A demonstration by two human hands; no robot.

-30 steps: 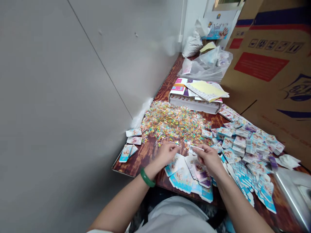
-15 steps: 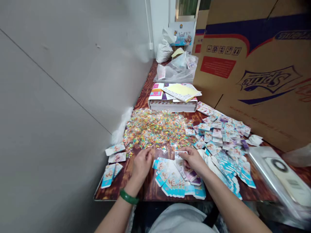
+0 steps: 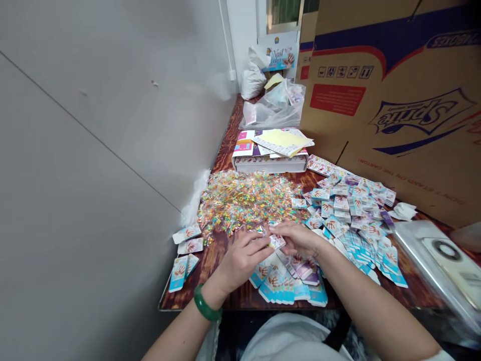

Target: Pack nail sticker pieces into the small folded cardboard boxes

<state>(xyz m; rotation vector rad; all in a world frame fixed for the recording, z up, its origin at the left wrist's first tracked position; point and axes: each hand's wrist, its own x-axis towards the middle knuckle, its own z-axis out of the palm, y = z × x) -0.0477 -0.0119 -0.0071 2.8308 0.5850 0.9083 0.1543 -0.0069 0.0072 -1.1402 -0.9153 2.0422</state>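
Note:
My left hand (image 3: pixel 242 258), with a green bangle (image 3: pixel 206 305) on the wrist, and my right hand (image 3: pixel 299 239) meet over the near middle of a dark wooden table (image 3: pixel 225 296). Both pinch a small printed card with a clear packet (image 3: pixel 276 241) between the fingertips. Just beyond my hands lies a wide heap of small clear packets with multicoloured pieces (image 3: pixel 244 198). Under and in front of my hands lie fanned blue-and-white cards printed with hands (image 3: pixel 281 291).
More printed cards cover the table's right part (image 3: pixel 353 210); a few lie at the left edge (image 3: pixel 184 250). A flat white box with papers on top (image 3: pixel 270 155) stands behind the heap. Plastic bags (image 3: pixel 274 108), large cardboard cartons (image 3: pixel 398 100), a grey wall on the left (image 3: pixel 93 150).
My left hand has moved right from the heap's edge to meet my right hand at the small card. The view has shifted slightly.

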